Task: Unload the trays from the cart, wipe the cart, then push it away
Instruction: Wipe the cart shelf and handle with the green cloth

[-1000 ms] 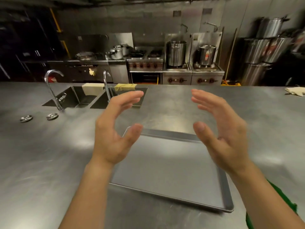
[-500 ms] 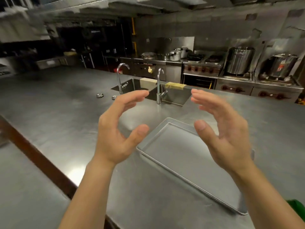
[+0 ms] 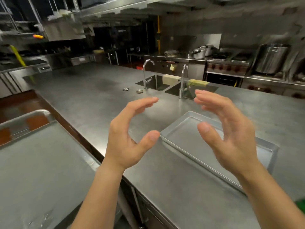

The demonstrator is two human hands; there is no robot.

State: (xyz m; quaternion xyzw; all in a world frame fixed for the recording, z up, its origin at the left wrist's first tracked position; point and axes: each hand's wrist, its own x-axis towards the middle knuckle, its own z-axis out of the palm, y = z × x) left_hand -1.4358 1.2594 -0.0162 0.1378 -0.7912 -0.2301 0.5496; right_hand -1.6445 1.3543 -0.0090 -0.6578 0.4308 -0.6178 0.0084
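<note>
A flat metal tray (image 3: 186,129) lies on the steel counter (image 3: 99,96), partly hidden behind my right hand (image 3: 229,134). My left hand (image 3: 130,134) hovers to the tray's left, above the counter's near edge. Both hands are raised, fingers curved and apart, holding nothing. The steel cart (image 3: 38,162) fills the lower left, its top bare and its handle rail (image 3: 33,113) at the far end.
Two sinks (image 3: 158,83) with tall faucets (image 3: 146,73) sit in the counter beyond my hands, yellow cloths draped on their far rims. Stoves and large pots (image 3: 270,58) line the back wall. A narrow gap separates the cart from the counter.
My view has swung left, so the tray has slid to the right and the cart has come into view at lower left. Both hands stay raised and empty.
</note>
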